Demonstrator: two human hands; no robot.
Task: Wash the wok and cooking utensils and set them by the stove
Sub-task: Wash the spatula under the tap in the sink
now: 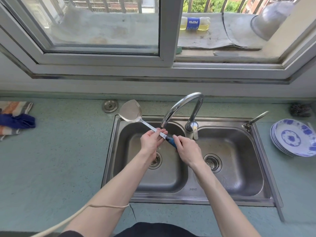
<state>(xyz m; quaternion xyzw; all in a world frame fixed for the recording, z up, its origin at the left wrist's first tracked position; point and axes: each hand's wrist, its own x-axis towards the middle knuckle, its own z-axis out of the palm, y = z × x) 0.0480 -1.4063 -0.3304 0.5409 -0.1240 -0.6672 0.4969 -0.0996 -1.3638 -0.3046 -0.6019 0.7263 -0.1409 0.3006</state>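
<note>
So the person was standing at the double-basin stainless steel sink (188, 196) with a long metal wok spatula with a dark blue handle (136, 117) held up over the left basin, right under the spout of the curved chrome faucet (179, 106). The right hand (185, 149) was wrapped around the blue handle end, gripping it, while the left hand (151, 140) was cupped around the shiny shaft a bit further up, fingers curled loosely over it. The blade end was tilted up and away toward the back-left, poking out past the sink's rim over the green speckled countertop (59, 159). I honestly couldn't tell if water was running or not. Off on the right side of the counter there was a stack of white plates with blue flower patterns (294, 138), and behind those a dark scouring pad (300, 110) near the wall. Far left had a striped cloth with a dark blue rag (17, 121) bunched on top of it. Out on the window ledge lay a plastic Pepsi bottle with yellowish liquid (195, 23) on its side, and a metal bowl (270, 21) sat tipped over at the far right.
</note>
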